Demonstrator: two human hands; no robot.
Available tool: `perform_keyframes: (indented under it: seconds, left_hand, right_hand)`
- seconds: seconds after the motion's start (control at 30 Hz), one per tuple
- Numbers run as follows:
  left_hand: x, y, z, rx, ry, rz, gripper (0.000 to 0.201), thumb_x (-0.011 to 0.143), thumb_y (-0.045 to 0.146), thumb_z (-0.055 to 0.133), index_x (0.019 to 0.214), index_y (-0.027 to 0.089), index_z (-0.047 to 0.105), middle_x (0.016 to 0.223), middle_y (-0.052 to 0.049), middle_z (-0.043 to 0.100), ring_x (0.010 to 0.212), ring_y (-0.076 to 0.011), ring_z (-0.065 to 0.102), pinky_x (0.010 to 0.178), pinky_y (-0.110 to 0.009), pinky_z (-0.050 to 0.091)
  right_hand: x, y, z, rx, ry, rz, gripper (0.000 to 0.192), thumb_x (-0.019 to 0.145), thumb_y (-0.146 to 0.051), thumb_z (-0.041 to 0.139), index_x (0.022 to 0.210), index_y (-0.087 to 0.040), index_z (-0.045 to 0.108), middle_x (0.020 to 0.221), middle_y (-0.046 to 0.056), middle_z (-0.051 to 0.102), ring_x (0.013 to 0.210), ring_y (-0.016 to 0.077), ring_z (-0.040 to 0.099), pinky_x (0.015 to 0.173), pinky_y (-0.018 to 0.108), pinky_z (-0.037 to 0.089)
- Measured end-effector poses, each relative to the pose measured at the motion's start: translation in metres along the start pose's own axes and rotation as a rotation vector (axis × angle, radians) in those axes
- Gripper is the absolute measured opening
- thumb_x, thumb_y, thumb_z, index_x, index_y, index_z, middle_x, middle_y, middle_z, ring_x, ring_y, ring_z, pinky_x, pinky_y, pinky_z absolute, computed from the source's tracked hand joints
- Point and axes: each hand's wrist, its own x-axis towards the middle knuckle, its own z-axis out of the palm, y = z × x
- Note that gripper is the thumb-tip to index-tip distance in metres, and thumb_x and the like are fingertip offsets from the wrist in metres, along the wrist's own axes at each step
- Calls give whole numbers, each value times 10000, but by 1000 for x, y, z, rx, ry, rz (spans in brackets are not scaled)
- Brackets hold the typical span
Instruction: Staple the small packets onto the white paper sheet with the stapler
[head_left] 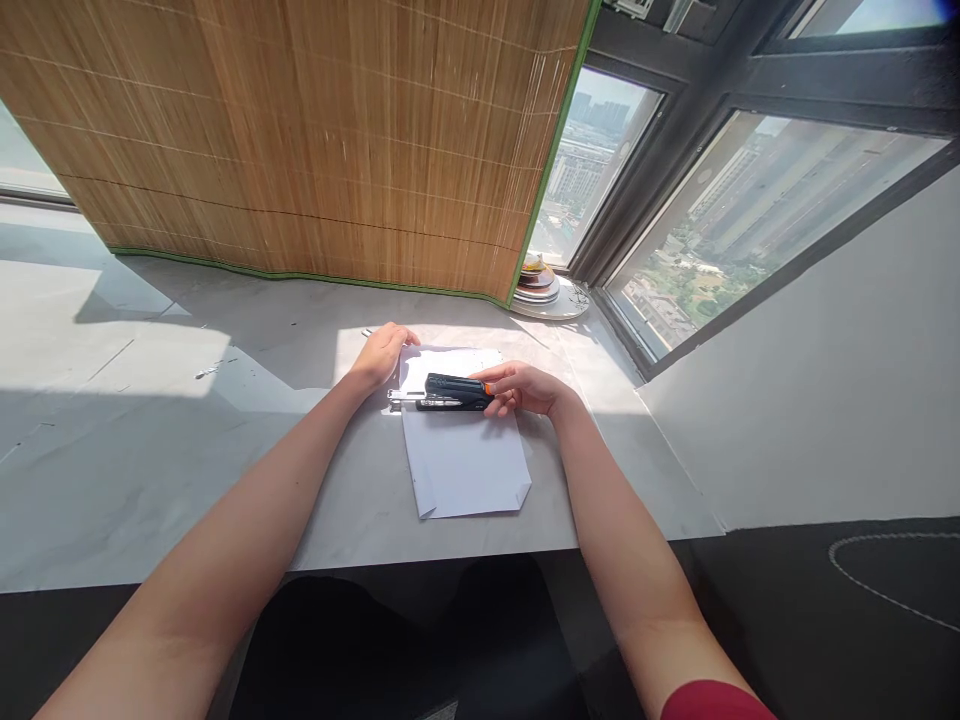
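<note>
A stack of white paper [469,465] lies on the pale tabletop in front of me, its lower corners slightly curled. My left hand [382,352] is at the paper's upper left corner, with bent fingers on its edge; the fingertips are partly hidden. In my right hand [525,387] is a black stapler [456,390] with an orange part at its rear. It lies sideways across the upper part of the paper, its metal jaw pointing left and reaching past the paper's left edge. My fingers and thumb close around its rear end.
A bamboo blind [315,150] with green edging hangs down to the back of the marble-like surface [187,470]. Stacked plates [538,290] stand by the corner windows [750,220]. White scraps [214,370] lie at the left. A white wall [817,380] bounds the right side.
</note>
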Motion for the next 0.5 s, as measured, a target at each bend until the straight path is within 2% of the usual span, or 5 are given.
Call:
perform_keyframes:
  seconds: [0.13,0.23,0.33,0.4,0.5]
  left_hand:
    - [2,-2,1,35,4,19,435,1005,326,391,880,218,793,981,-92,622,969,-255,630,955,-404,520]
    - [2,-2,2,27,10,40,431,1009,320,398,862,221,791,949,-87,614,946,-247,624,921,-387,526]
    - [1,0,1,2,47,62,426,1018,331,399,870,216,782,938,-81,604,857,-222,601,855,-360,528]
    - [-1,2,0,-32,103,94,422,1021,343,397,869,208,767,945,-79,609,809,-206,579,803,-336,518]
    - [-3,6,-1,-138,169,153,407,1024,358,396,825,196,712,858,-69,610,750,-187,545,697,-299,472]
  right_hand:
    - [1,4,-1,-80,25,-92,555,767,-291,841,1305,-197,745,950,49,765,593,119,665,506,244,541]
    - [7,6,6,-180,241,-375,420,885,-494,752,1215,-238,792,1056,47,746,539,62,485,465,238,420]
    - [16,6,20,-359,342,-686,435,902,-576,722,1209,-276,793,1158,50,712,807,146,613,656,275,503]
    - [20,7,31,-568,247,-773,469,837,-560,811,1215,-282,789,1222,60,704,1035,223,640,839,336,535]
    - [24,8,42,-780,139,-799,384,821,-475,851,1134,-258,803,1163,53,746,1110,264,653,1000,403,506]
